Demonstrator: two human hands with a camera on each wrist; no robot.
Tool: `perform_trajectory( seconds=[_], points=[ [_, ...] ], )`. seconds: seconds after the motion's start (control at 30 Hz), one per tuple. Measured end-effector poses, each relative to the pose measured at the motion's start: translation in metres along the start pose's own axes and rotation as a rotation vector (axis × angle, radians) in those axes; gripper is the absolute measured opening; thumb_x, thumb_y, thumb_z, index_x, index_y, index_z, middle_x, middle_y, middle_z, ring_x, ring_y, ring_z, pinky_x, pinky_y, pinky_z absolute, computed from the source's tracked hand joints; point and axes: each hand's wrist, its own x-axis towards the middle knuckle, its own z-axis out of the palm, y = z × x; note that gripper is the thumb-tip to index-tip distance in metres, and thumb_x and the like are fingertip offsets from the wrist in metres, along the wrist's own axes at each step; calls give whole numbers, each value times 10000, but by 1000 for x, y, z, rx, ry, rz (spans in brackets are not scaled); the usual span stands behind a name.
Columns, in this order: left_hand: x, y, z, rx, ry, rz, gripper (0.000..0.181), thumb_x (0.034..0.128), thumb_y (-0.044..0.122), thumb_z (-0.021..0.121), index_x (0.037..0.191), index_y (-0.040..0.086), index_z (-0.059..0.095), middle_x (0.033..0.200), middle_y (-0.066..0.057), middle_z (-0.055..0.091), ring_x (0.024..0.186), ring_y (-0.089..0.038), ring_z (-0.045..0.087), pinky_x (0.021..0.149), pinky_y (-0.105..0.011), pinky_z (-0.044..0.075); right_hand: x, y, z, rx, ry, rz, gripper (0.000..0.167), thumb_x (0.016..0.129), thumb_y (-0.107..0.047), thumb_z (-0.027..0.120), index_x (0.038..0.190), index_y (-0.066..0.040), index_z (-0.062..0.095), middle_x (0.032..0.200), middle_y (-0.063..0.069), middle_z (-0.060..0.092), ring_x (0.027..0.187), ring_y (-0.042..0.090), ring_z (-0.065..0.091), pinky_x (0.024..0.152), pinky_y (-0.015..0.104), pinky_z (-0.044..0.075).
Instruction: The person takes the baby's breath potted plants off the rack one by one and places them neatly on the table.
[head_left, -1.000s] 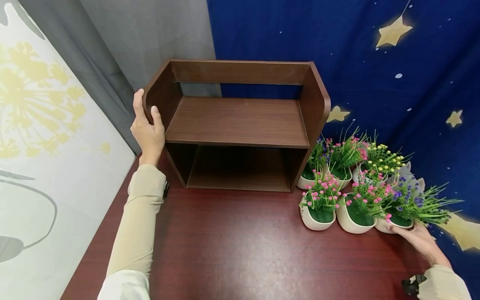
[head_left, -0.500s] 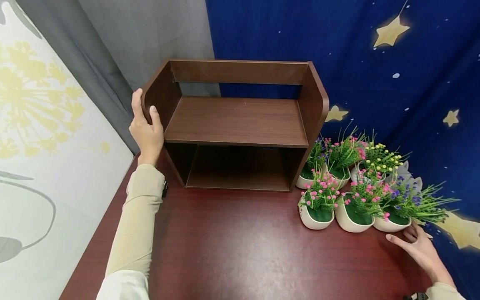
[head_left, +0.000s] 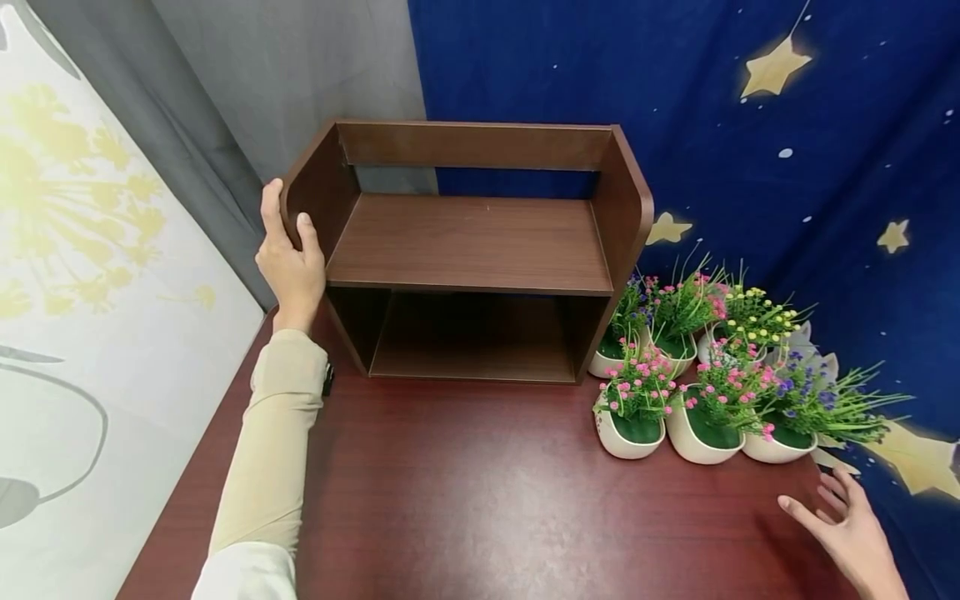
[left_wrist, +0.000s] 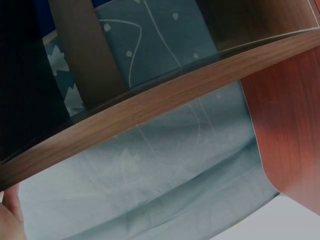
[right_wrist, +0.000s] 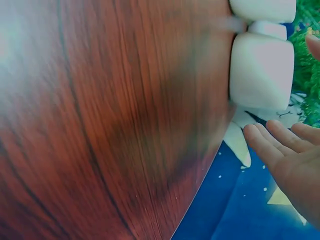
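My left hand [head_left: 292, 271] grips the left side panel of a two-tier brown wooden shelf [head_left: 472, 242], its thumb on the inner side and fingers behind. Only a bit of that hand [left_wrist: 11, 215] shows in the left wrist view, below the panel edge [left_wrist: 150, 107]. My right hand [head_left: 851, 525] is apart from everything, fingers spread and loosely bent, just in front of the rightmost flowerpot [head_left: 780, 450] with purple flowers. In the right wrist view, this white pot [right_wrist: 261, 72] stands near the table edge, beyond the fingertips.
Several potted artificial plants stand in two rows right of the shelf, among them a pink-flowered pot [head_left: 630, 437] and a yellow-flowered plant [head_left: 761, 321]. A blue starry curtain [head_left: 540, 67] hangs behind. At left stands a white patterned panel [head_left: 90, 292].
My right hand has let go of the rightmost flowerpot and drawn back toward the lower right, its fingers opening. The left hand stays on the shelf; the view has shifted slightly.
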Motion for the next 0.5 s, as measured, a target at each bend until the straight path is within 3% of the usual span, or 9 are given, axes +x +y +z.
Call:
perform_trajectory(
  seconds=[0.1,0.17,0.33,0.5],
  points=[
    [-1,0,0,2,-6,6,442,934,299,438,1370,227,432,1330,213,465,526,-301,374,525,-426,303,-11,-2,5,20,3,-25,1018,871,-343,636,1443,45,-111,1433,380,120,1297,464,219,807,185,452],
    [-1,1,-1,2,-10,8,445,934,296,439,1373,220,430,1334,210,463,525,-299,368,523,-419,296,-19,-3,11,50,11,-48,994,871,-315,644,1458,21,-85,1435,369,146,1340,325,238,687,46,380],
    [0,1,0,2,-8,8,449,935,297,437,1376,213,429,1337,207,461,532,-308,379,527,-427,303,-38,-13,32,121,38,-100,918,872,-260,651,1498,-87,3,1437,304,222,1189,-64,296,708,15,326],
    [0,0,-1,1,-7,3,447,935,296,433,1375,220,432,1344,197,460,525,-309,370,529,-429,303,-53,-32,49,128,70,-161,827,875,-252,649,1503,-214,112,1423,163,324,1039,-186,320,724,23,343]
  ],
)
